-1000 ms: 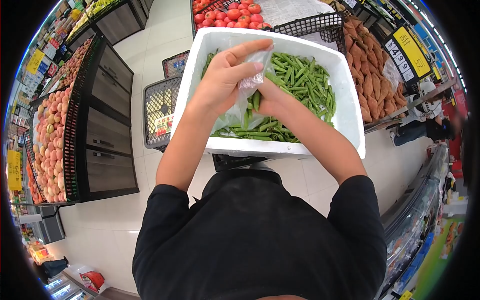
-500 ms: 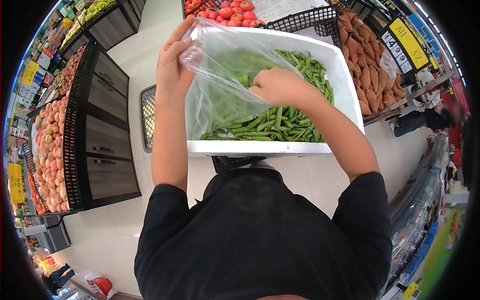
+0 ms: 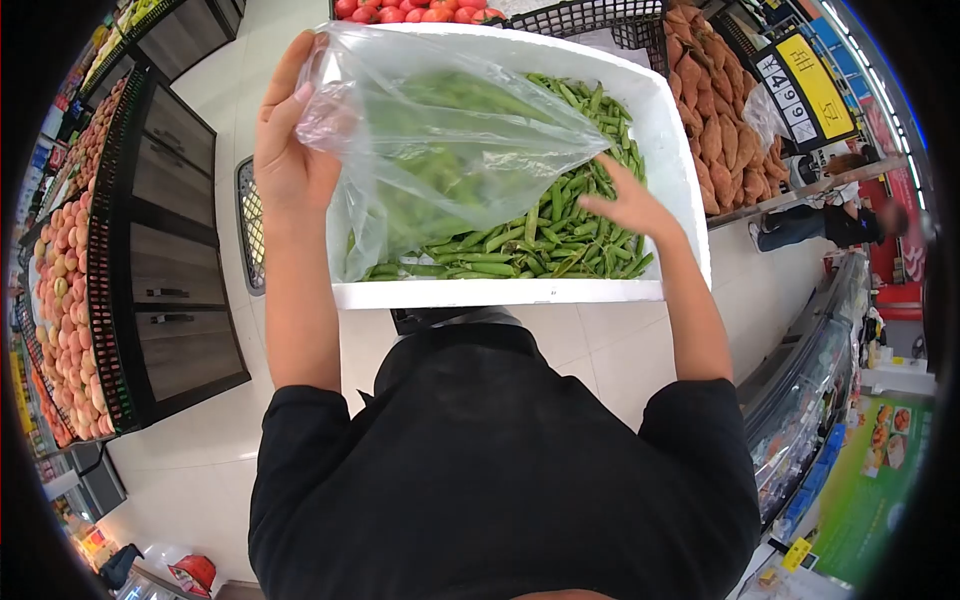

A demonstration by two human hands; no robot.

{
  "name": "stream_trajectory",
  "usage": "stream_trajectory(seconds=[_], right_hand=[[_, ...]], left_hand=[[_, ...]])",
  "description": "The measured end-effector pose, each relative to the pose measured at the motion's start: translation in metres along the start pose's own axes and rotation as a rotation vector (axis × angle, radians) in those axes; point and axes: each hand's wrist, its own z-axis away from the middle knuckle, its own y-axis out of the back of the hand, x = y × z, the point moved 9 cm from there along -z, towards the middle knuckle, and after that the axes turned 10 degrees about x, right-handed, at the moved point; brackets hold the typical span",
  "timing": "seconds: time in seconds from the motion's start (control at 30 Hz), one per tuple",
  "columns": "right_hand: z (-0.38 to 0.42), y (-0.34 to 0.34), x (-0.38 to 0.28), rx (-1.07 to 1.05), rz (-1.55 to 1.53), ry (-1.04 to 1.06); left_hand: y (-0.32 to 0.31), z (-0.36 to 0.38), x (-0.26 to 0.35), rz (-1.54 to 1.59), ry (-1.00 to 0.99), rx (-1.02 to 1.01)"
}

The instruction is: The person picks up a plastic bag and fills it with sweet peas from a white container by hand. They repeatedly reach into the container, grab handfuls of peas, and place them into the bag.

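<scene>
A clear plastic bag (image 3: pixel 450 150) stretches over a white foam box (image 3: pixel 500 292) filled with green pea pods (image 3: pixel 560 235). My left hand (image 3: pixel 295 150) grips the bag's bunched left side between thumb and fingers, above the box's left rim. Green shows blurred through the film. My right hand (image 3: pixel 635 200) is over the pods on the right, thumb and index finger spread apart. Its index fingertip is right at the bag's drawn-out right corner, and the other fingers are partly hidden beneath the hand.
Red tomatoes (image 3: pixel 420 12) and a black plastic crate (image 3: pixel 600 25) lie beyond the box. Sweet potatoes (image 3: pixel 725 130) are heaped to the right beside a yellow price sign (image 3: pixel 815 85). Peaches (image 3: pixel 70 300) fill a stand on the left. A person (image 3: pixel 825 225) is farther off right.
My right hand has moved right and down from over the bag's middle, its fingers now spread. The bag is drawn out wider to the right. My left hand keeps its grip, shifted left.
</scene>
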Motion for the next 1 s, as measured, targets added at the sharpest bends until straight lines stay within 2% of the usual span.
stream_trajectory(seconds=[0.03,0.1,0.13,0.2,0.23,0.3,0.37,0.43,0.53,0.63,0.8,0.87,0.93,1.0], right_hand=[[0.000,-0.005,0.005,-0.004,0.003,-0.001],[0.010,-0.039,0.003,-0.218,-0.149,-0.054],[0.009,-0.046,-0.013,-0.224,-0.151,-0.058],[0.004,-0.060,-0.041,-0.312,0.110,-0.163],[0.003,-0.067,-0.050,-0.313,0.109,-0.158],[0.005,-0.071,-0.050,-0.274,0.258,-0.264],[0.006,-0.068,-0.053,-0.224,0.254,-0.252],[0.003,-0.059,-0.055,-0.172,0.252,-0.248],[-0.009,-0.055,-0.045,-0.189,0.324,-0.209],[-0.017,-0.055,-0.024,-0.102,0.171,-0.150],[-0.027,-0.061,-0.003,-0.118,0.086,-0.072],[-0.023,-0.063,-0.002,-0.108,0.071,-0.072],[-0.019,-0.057,-0.030,-0.001,0.127,0.077],[-0.018,-0.059,-0.038,-0.001,0.114,0.068]], left_hand=[[0.000,-0.002,0.000,0.003,0.000,0.004],[0.007,-0.003,0.004,0.127,-0.022,0.058],[0.012,-0.003,0.003,0.127,-0.017,0.065],[0.003,-0.001,0.005,0.097,-0.017,-0.143],[0.014,-0.001,0.007,-0.035,-0.065,0.182],[0.012,-0.002,0.007,-0.007,-0.079,0.157],[0.013,-0.002,0.009,0.022,-0.092,0.142],[0.005,-0.001,0.009,0.021,-0.093,0.042],[0.009,0.000,0.012,-0.036,-0.133,0.096],[0.012,0.000,0.014,-0.050,-0.150,0.173],[0.013,-0.001,0.014,-0.080,-0.169,0.170],[0.013,0.000,0.015,-0.088,-0.174,0.191],[0.013,0.001,0.016,-0.108,-0.183,0.198],[0.014,-0.001,0.016,-0.080,-0.174,0.148]])
